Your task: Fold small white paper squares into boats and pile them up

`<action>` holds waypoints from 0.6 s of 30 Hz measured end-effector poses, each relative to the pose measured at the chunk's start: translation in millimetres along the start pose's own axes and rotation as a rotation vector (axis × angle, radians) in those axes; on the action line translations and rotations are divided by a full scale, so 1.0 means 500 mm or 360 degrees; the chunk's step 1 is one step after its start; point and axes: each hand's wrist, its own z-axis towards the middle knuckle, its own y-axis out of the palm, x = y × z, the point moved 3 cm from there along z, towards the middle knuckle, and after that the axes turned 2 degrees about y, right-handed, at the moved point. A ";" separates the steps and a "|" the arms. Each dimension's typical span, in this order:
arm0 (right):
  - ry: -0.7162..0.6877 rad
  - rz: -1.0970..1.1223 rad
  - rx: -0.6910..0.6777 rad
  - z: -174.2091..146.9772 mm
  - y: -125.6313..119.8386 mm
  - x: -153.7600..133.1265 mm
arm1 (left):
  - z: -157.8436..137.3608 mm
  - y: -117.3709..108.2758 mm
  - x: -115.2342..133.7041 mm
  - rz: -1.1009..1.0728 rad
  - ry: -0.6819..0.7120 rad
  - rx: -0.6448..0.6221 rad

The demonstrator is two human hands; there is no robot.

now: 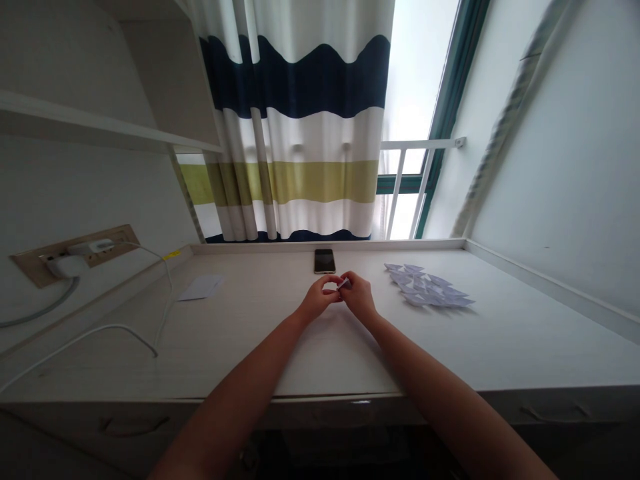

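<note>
Both my hands meet over the middle of the white desk [250, 340], a little in front of a dark phone [325, 261]. Between their fingertips is a small piece of folded white paper [344, 284]. My left hand [320, 297] is closed in a pinch on the paper's left side, thumb and forefinger forming a ring. My right hand [358, 295] grips it from the right, and its fingers cover much of it. To the right lie several folded white paper pieces [430, 288] in overlapping rows. Flat white paper sheets [201, 287] rest at the left.
White cables [169, 287] run from a wall socket [80, 252] across the desk's left side. A raised rim [400, 245] borders the back, below a striped curtain [320, 133] and a window railing [420, 144]. A shelf [100, 130] overhangs the left. Drawer handles [134, 427] show below the front edge.
</note>
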 end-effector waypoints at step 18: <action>-0.0028 0.0146 -0.0004 0.000 0.000 0.001 | 0.001 -0.007 -0.004 0.0036 0.0073 -0.0035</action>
